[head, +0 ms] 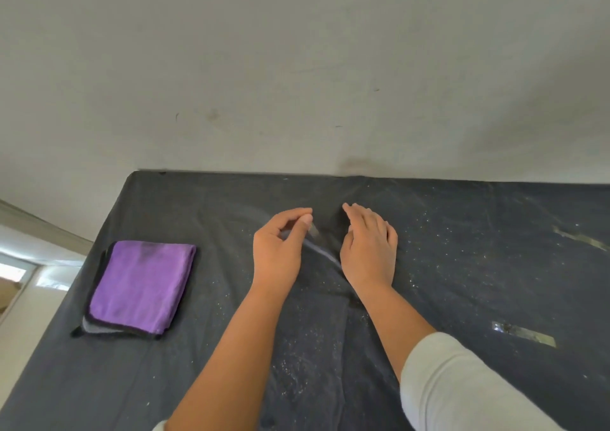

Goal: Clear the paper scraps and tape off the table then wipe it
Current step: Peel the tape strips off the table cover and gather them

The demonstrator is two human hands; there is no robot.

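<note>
A table under a black cloth (231, 315) is dusted with tiny white paper specks. My left hand (279, 252) pinches one end of a clear tape strip (321, 249) between thumb and fingers, lifting it off the cloth. My right hand (368, 249) lies flat on the cloth beside the strip, fingers straight, pressing down. Two more tape pieces stick to the cloth on the right: one (523, 333) near the front, another (581, 239) farther back at the edge of view. A folded purple cloth (142, 287) lies at the left.
A pale wall (297, 67) stands directly behind the table's far edge. The table's left edge drops to a light floor (29, 315).
</note>
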